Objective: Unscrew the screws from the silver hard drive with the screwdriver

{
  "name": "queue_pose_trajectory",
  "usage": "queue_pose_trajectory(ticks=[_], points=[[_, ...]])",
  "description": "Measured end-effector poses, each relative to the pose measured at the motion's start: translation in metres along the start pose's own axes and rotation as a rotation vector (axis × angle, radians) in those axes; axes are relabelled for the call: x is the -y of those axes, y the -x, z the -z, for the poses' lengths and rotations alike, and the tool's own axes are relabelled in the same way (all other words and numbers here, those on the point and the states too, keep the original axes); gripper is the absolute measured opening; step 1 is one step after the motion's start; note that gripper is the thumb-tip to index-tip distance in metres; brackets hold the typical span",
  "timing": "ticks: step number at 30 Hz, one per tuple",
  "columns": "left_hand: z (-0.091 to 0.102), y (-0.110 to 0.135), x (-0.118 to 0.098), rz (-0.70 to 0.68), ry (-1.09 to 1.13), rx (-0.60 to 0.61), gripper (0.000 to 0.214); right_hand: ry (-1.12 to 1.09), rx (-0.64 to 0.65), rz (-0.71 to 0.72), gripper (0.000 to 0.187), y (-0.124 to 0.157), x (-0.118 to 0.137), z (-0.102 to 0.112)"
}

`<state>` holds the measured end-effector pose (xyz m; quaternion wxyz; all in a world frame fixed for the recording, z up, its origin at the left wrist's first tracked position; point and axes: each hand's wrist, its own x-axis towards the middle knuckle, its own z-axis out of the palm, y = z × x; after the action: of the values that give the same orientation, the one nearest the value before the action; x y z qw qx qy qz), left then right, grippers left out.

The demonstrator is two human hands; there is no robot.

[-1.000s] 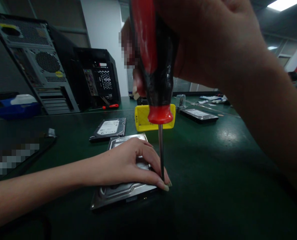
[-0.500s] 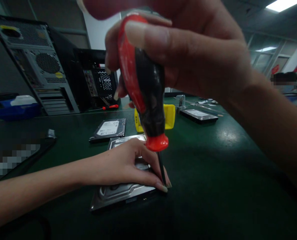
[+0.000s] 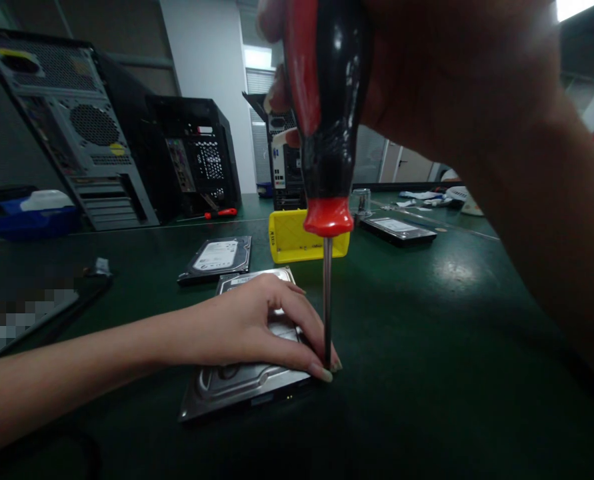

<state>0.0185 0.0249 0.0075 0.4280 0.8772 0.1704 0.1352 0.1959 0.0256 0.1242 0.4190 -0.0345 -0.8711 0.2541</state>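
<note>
My right hand [image 3: 427,80] is wrapped round the red and black handle of a screwdriver [image 3: 329,113], held upright close to the camera. Its metal shaft points straight down to the right corner of a silver hard drive [image 3: 231,390] on the green table. Across that drive lies my left hand [image 3: 261,327], its thumb and fingers closed at the same corner around the screwdriver tip. Those fingers hide the tip itself, so whether a screw is there I cannot tell. Much of the drive's top is covered by the left hand.
Behind lie a second hard drive [image 3: 217,257], a yellow tray [image 3: 297,243] and another drive [image 3: 397,230] beside a small clear jar [image 3: 361,200]. Computer cases [image 3: 97,133] stand at the back left, near a small red screwdriver [image 3: 221,213] and a blue bin [image 3: 31,223].
The screwdriver has gone from leaning to upright, its handle moving up and right with my right hand, which now grips it from higher. My left hand and the drive are nearly unmoved.
</note>
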Motion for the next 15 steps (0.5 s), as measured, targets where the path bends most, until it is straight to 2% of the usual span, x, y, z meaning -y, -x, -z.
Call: queue_pose_trajectory(ticks=[4, 7, 9, 13, 15], points=[[0.003, 0.002, 0.003, 0.005, -0.012, -0.036, 0.009, -0.065, -0.038, -0.046, 0.085, -0.001, 0.000, 0.004], [0.005, 0.004, 0.006, 0.025, -0.012, -0.080, 0.010, -0.057, 0.064, -0.046, 0.087, 0.000, 0.001, 0.011], [0.007, 0.005, 0.006, 0.034, 0.003, -0.092, 0.011, -0.033, 0.036, -0.075, 0.086, 0.001, 0.001, 0.014], [0.021, 0.006, 0.005, 0.046, -0.079, -0.096, 0.019, 0.134, -0.060, -0.059, 0.084, 0.002, -0.003, 0.016], [0.033, 0.008, 0.007, 0.053, -0.164, -0.129, 0.019, 0.285, -0.031, 0.012, 0.081, 0.002, -0.007, 0.018]])
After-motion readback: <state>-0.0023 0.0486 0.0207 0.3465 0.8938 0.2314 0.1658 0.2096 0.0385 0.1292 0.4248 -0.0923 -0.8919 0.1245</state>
